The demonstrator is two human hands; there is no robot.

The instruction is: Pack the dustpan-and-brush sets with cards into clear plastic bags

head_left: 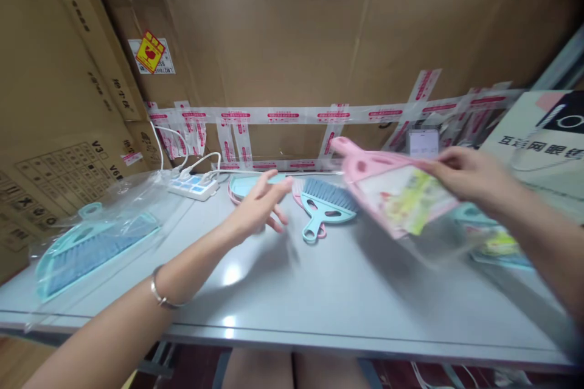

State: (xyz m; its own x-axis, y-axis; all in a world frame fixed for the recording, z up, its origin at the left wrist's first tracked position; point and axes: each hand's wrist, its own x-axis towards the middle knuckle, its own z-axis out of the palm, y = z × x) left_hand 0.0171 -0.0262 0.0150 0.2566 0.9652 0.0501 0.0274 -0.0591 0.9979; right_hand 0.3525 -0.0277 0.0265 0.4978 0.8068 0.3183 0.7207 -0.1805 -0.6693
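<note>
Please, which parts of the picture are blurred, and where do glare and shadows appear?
Head view: apparent motion blur on the right hand and the pink dustpan it holds; head view: two bright glare spots on the table; head view: soft shadows below the left hand and the pink dustpan.

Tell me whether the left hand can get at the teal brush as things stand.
Probably yes. The left hand, holding nothing visible, is close to the teal brush, which lies uncovered; the pink dustpan, raised in the right hand, seems to leave the way free.
</note>
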